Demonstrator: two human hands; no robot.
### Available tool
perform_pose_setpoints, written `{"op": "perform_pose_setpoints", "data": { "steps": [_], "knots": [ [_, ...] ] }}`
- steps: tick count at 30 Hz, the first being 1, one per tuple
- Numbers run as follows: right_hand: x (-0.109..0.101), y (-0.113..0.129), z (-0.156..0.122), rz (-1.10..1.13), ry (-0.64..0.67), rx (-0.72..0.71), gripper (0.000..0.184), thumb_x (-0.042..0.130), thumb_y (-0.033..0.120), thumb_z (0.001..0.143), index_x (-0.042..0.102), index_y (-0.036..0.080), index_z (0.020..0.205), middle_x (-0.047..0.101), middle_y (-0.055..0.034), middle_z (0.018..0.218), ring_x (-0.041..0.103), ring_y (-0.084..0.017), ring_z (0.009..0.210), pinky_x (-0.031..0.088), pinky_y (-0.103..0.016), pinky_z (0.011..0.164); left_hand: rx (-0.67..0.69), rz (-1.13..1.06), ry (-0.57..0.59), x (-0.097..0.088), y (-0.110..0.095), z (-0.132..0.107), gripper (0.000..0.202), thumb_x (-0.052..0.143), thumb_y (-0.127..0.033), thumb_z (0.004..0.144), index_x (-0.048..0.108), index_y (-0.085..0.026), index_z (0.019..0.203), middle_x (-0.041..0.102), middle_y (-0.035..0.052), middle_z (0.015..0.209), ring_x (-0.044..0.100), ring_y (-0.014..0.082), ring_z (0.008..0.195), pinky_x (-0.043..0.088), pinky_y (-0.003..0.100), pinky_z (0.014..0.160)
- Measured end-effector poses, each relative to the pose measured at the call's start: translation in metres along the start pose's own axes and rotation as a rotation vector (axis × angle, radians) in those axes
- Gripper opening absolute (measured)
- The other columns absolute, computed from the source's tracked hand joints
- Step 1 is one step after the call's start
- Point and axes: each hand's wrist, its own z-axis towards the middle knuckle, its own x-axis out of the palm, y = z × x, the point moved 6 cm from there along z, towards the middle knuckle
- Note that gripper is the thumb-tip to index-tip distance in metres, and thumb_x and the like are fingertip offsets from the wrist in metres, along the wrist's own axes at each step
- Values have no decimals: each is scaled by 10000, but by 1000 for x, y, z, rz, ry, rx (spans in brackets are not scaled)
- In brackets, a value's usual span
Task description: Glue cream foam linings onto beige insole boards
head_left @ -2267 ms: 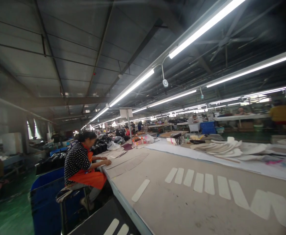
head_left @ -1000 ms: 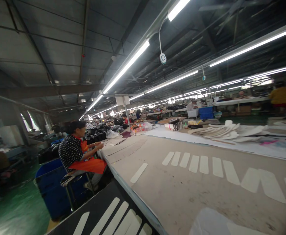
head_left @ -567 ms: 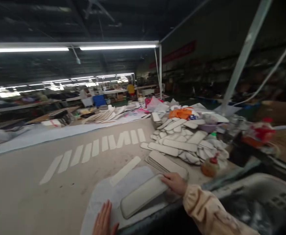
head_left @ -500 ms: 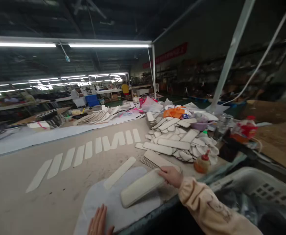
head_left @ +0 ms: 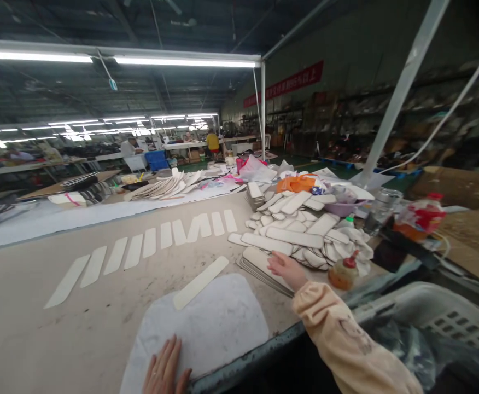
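Note:
My right hand (head_left: pixel 285 268) reaches out in a peach sleeve and rests on a flat stack of long cream pieces (head_left: pixel 260 265), its fingers lying over the top one. My left hand (head_left: pixel 166 373) lies open and flat on the near edge of a white sheet (head_left: pixel 206 328) on the table. One long cream strip (head_left: pixel 200 274) lies slanted across the sheet's far edge. A heap of similar cream pieces (head_left: pixel 305 235) is just beyond my right hand.
A row of several white strips (head_left: pixel 149 246) lies on the beige table (head_left: pixel 59 328). An orange glue bottle (head_left: pixel 343 272), a red-capped bottle (head_left: pixel 422 216) and a grey plastic basket (head_left: pixel 428 323) stand to the right. Other people work at distant tables.
The view swung from a seated worker on the left to the table's right end. The long padded piece under my right hand is gone from the sheet; my hand now rests on the stack.

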Motion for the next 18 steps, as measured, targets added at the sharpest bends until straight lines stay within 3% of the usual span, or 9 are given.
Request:
{"op": "perform_pose_setpoints", "data": {
  "steps": [3,5,7,10,14,18],
  "knots": [
    [40,-26,-28,-49,106,-45,421,583,425,749,566,201,1105,652,-49,890,655,-204,770,549,-342,720,-89,-86,19,-19,-6,6,527,487,-369,853,389,-251,1357,500,88,1340,488,256,1209,425,466,992],
    [54,-33,-40,-131,155,-122,414,563,435,769,585,187,1099,654,-33,826,649,-197,742,542,-346,739,-168,-149,49,-30,-4,15,378,500,-395,846,578,-229,1176,583,81,1242,555,235,1129,475,413,948],
    [61,-37,-47,-175,204,-165,415,551,436,785,597,162,1095,657,-33,799,646,-192,718,540,-336,727,-221,-226,80,-40,3,31,300,491,-400,852,660,-213,1014,659,72,1090,621,200,1004,524,340,866],
    [67,-39,-49,-195,249,-179,398,532,428,799,614,147,1069,668,-39,800,646,-182,682,540,-312,680,-287,-302,115,-49,20,64,281,478,-387,859,681,-203,921,688,56,935,648,166,856,533,287,770],
    [68,-38,-47,-324,237,-274,351,497,416,821,635,173,1033,682,-45,843,647,-183,673,536,-314,675,-407,-260,124,-49,50,106,269,486,-360,842,688,-182,861,695,58,854,641,174,755,512,306,706],
    [44,-27,-42,-673,61,-488,311,443,371,872,637,194,1038,654,-79,1019,611,-225,917,482,-347,828,-397,-257,127,-43,52,125,261,477,-333,840,689,-182,858,696,55,836,638,176,748,501,305,704]
  ]
}}
